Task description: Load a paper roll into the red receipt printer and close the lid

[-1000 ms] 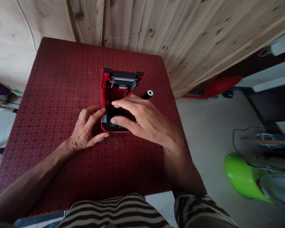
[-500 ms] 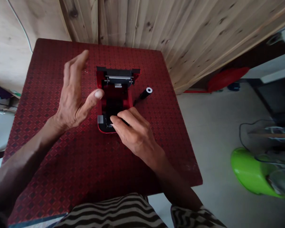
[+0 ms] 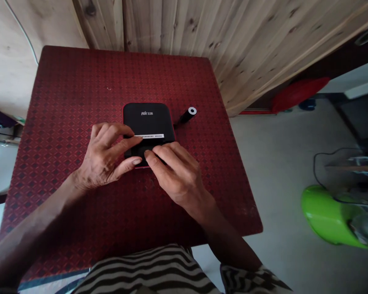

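A small red and black printer [image 3: 147,122] sits on the table with its black lid lowered. White lettering and a white label strip show on the lid. My left hand [image 3: 107,151] is at its left side, index fingertip on the lid near the strip and thumb at the front part, fingers apart and nothing held. My right hand [image 3: 178,175] is at the front right of the printer, fingers bent and drawn together over the black front section. What its fingertips pinch, if anything, is hidden. Right of the printer is a slim black roll [image 3: 189,114] with a white, holed end.
The printer rests on a red patterned tabletop [image 3: 79,90]. Behind it rises a wooden plank wall [image 3: 184,24]. On the floor to the right stands a bright green tub [image 3: 320,216], with a dark cable [image 3: 315,171] near it.
The printer's lid, raised before, is now down over the inside. My left hand has come from the air at left down onto the printer. My right hand stays near the front right.
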The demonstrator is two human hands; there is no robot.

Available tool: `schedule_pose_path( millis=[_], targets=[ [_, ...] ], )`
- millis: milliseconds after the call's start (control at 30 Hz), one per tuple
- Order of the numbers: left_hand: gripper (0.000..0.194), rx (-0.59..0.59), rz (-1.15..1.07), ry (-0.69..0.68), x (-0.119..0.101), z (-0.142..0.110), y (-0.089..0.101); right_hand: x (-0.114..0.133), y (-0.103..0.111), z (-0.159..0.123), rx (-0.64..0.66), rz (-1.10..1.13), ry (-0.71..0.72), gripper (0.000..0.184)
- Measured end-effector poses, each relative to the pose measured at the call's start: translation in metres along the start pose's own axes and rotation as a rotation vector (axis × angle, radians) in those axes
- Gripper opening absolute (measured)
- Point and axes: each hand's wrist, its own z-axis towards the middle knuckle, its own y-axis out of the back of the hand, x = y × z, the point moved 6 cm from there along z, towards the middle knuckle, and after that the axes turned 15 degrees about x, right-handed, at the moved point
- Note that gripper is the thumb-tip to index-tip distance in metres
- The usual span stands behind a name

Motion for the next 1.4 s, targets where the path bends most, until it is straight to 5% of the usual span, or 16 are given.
schedule_pose_path(
  millis=[433,600,767,967,1400],
  targets=[
    [0.058,0.010,0.069,0.024,-0.001,-0.005,-0.013,-0.004,0.003,-0.007,-0.036,0.067,0.004,0.022],
    [0.063,-0.016,-0.035,0.052,-0.008,-0.014,-0.016,-0.016,0.016,-0.030,-0.182,0.198,-0.114,0.033],
    [0.065,-0.137,-0.002,0.147,-0.016,-0.037,-0.013,-0.038,-0.023,-0.067,-0.198,0.466,-0.349,0.005],
    [0.054,-0.118,0.129,0.104,-0.016,-0.044,-0.017,-0.049,-0.074,-0.089,-0.094,0.737,-0.570,0.012],
    [0.058,-0.153,0.289,0.076,-0.024,-0.036,-0.006,-0.046,-0.082,-0.080,0.001,0.639,-0.470,0.017]
  ],
)
